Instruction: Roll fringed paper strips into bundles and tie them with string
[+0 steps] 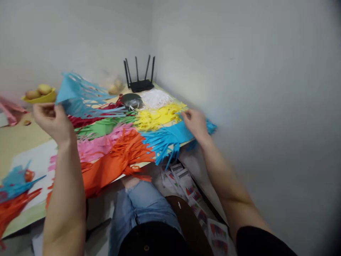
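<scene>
1. Over the table [16,142], left hand [52,121] raised, fingers pinched on a blue fringe [77,94] lifted clear of the piles.
2. Right hand [195,122] at the table's right edge, fingers curled down onto a second blue sheet [167,138]; exact grip blurred, cannot tell.
3. Between the hands: yellow [157,115], green [102,128], pink [98,145], orange [117,161] fringed sheets, overlapping.
4. Far corner: router [140,83]. Back left: yellow bowl [39,97].
5. Floor below: printed cards [191,192].
</scene>
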The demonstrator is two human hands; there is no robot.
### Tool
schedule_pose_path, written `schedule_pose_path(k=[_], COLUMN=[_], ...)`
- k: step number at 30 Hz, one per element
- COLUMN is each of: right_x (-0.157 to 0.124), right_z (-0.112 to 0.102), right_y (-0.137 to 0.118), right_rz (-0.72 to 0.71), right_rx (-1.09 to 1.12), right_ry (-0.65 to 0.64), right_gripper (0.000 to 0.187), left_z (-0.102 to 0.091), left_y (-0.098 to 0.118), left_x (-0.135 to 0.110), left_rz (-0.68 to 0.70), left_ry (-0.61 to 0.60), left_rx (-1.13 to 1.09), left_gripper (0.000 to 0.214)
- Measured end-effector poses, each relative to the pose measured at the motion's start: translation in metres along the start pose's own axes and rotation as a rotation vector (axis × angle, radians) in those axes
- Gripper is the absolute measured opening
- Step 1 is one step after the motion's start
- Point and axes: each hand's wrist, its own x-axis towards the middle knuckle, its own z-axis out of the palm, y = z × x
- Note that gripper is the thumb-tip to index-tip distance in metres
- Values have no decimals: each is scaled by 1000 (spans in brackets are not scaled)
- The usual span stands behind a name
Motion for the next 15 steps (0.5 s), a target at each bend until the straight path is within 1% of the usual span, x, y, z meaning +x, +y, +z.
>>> schedule_pose_path(k=[1, 2, 3, 4, 5, 6, 7, 8, 10, 11, 13, 15], right_x=[-12, -26, -41, -55, -68, -79, -87, -93, -98, -97, -94, -90], right_z=[2, 5, 11, 18, 26, 35, 45, 53, 67, 71, 72, 66], right_y=[-28, -58, -91, -123, -154, -182, -205, -223, -245, -251, -255, -255], right_rz=[-124, -354, -597, -805, -970, -1083, -1150, -1185, -1196, -1188, -1170, -1155], right_rx=[38, 128, 222, 287, 320, 326, 315, 291, 222, 192, 172, 217], right_ry=[26, 82, 111, 104, 65, 22, -3, -27, -84, -122, -203, -259], right_gripper=[30, 30, 31, 35, 41, 44, 44, 42, 31, 26, 20, 21], left_z=[-12, -21, -28, -33, -38, -44, -50, -57, -73, -80, -92, -99], left_y=[3, 6, 8, 11, 12, 13, 13, 12, 6, 2, -9, -19], left_x=[-9, -20, -32, -44, -56, -66, -75, -82, -91, -93, -93, -90], left_rz=[36, 66, 89, 116, 147, 182, 218, 248, 272, 264, 231, 197], left_ry=[-8, -16, -24, -42, -65, -90, -111, -126, -122, -102, -72, -105], left_rx=[41, 84, 125, 168, 213, 259, 306, 352, 430, 446, 422, 356], left_gripper=[17, 17, 17, 17, 16, 15, 14, 13, 11, 12, 17, 18])
